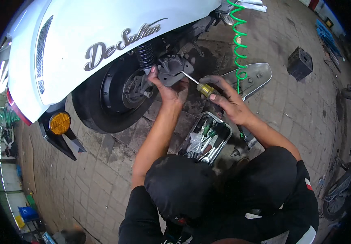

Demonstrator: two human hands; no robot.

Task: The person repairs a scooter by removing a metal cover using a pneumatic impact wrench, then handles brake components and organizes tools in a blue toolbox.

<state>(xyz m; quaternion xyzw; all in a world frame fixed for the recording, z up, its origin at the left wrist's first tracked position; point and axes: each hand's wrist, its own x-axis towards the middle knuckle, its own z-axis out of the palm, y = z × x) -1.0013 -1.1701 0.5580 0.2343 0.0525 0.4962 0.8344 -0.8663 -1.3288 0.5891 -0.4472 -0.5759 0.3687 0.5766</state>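
Note:
My left hand (170, 92) is closed around a dark grey metal part (169, 77) with a round recess and bolt holes, perhaps a brake caliper. It holds the part up beside the scooter's rear wheel (98, 101), below a black coil spring (146, 55). In my right hand (234, 106) is a screwdriver (204, 89) with a yellowish handle. Its shaft points up and left, and the tip meets the right side of the metal part. Whether the tip sits in a gap there cannot be made out.
Between my knees and the scooter (77, 40) lies an open metal tray (229, 132) of hand tools. A green coiled air hose (240, 44) hangs over a long silver cover (263, 73). Farther right stands a black crate-like box (300, 64) on the paved floor.

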